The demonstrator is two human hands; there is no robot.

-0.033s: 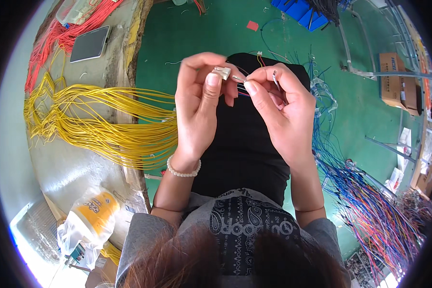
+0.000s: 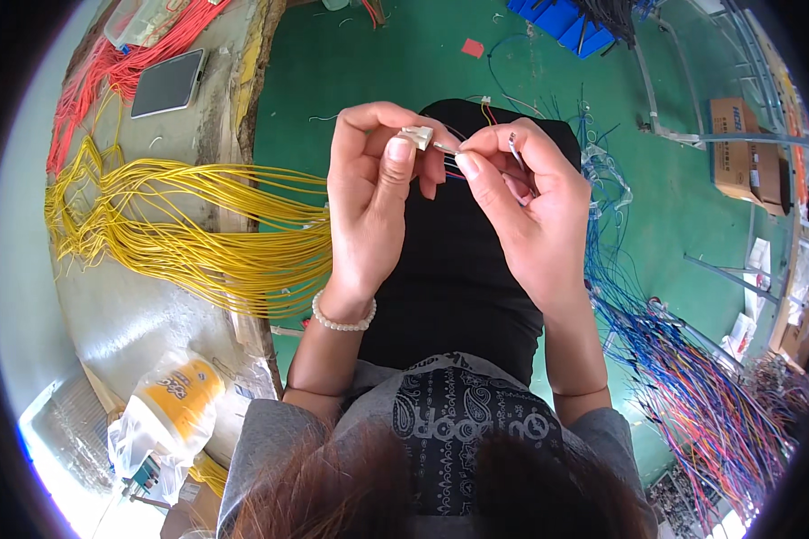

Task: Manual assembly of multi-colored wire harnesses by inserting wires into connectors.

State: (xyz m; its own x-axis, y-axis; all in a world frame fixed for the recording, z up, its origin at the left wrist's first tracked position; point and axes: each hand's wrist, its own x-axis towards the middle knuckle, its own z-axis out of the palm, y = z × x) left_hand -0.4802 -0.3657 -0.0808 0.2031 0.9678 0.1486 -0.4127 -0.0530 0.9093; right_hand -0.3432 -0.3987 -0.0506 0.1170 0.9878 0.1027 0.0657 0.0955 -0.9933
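Note:
Over my lap, my left hand (image 2: 373,184) pinches a small white plastic connector housing (image 2: 416,136) between thumb and fingers. My right hand (image 2: 528,184) is closed at thumb and forefinger on a thin wire with a metal terminal end (image 2: 447,148). That end points at the housing and lies very close to its right side; whether it touches I cannot tell. A light-coloured wire end (image 2: 513,141) shows by the right fingers. Red and blue wires pass behind the hands, partly hidden.
Yellow wires (image 2: 243,242) hang off the worktable (image 2: 189,135) at left, beside a dark tablet-like device (image 2: 168,83) and red wires (image 2: 108,76). A plastic-wrapped yellow-and-white tub (image 2: 184,400) stands nearer. Blue and red wire bundles (image 2: 692,386) lie at right, near a cardboard box (image 2: 748,157).
The fingers of my left hand have shifted slightly around the connector housing. Both hands keep nearly the same place, and the grips stay the same.

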